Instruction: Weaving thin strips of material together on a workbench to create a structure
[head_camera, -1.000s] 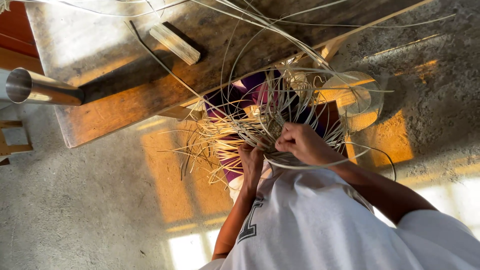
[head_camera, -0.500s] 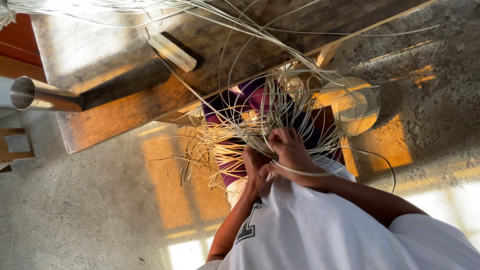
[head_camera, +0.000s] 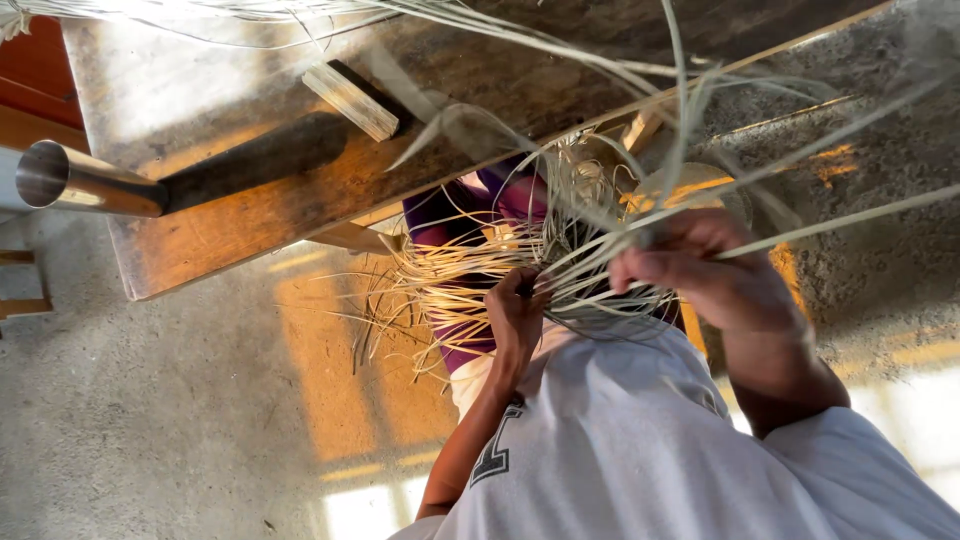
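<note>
weaving step | left hand (head_camera: 517, 312) fingers pinching basket (head_camera: 560, 265) strips | right hand (head_camera: 700, 268) fingers gripping long strip (head_camera: 850, 215), pulled out | next: likely tucking strip in tight

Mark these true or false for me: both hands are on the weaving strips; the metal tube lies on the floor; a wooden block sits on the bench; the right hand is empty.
1. Both hands are on the strips. True: the left hand grips the woven bundle, and the right hand pulls strands.
2. The metal tube lies on the floor. False: it sticks out past the left edge of the bench, above the floor.
3. A wooden block sits on the bench. True.
4. The right hand is empty. False: its grip is closed on strips running up and to the right.
</note>
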